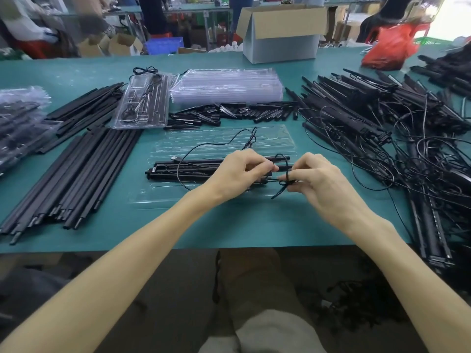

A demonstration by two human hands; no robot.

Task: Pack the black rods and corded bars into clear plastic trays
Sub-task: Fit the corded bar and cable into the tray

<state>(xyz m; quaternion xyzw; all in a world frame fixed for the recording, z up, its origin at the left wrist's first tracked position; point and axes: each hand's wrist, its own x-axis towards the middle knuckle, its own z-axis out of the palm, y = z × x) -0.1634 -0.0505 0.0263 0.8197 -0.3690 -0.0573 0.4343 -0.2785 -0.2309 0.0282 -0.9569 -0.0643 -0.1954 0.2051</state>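
The green desk (254,225) carries a tangled heap of corded bars (369,118) on the right. On the left lie long black rods (76,174), slanting from near-left to far-right. A stack of clear trays (226,85) sits further back. In the nearest clear tray (163,197), a few black bars (193,168) lie crosswise, left to right. The left hand (242,171) curls round their right end. Just beside it, the right hand (321,184) pinches the looped cord (286,169).

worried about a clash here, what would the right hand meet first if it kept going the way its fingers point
The right hand points leftward, so beyond the thin black cord it pinches, it would likely meet the left hand first, over the clear plastic tray; depth is uncertain.
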